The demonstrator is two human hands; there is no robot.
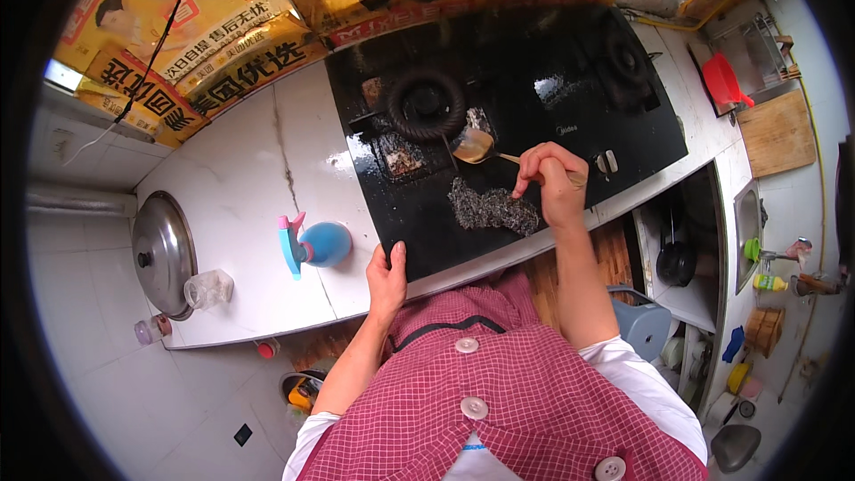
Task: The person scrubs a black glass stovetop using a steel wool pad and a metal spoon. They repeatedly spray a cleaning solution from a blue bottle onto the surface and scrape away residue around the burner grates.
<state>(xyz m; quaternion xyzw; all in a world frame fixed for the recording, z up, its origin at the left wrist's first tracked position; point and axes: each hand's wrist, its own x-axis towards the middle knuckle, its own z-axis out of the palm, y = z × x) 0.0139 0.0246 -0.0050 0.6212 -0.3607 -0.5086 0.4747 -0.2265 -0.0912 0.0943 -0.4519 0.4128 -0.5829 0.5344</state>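
My right hand (554,180) grips the handle of a metal spoon (473,145), whose bowl lies by the left burner's pan support ring (426,105) on a black glass gas hob (528,120). Below the spoon, a grey steel wool scourer (493,207) rests on the hob near my right fingers. At the hob's front left corner is my left hand (388,280), its thumb on the glass and its fingers partly hidden at the edge. Wet marks and burnt, rusty patches show around the left burner.
A blue spray bottle (326,244) lies on the white counter (247,214) at left, with a steel pan lid (162,255) and a clear jar (208,289) farther off. A control knob (607,162) stands right of my right hand. Yellow printed sheets line the wall behind.
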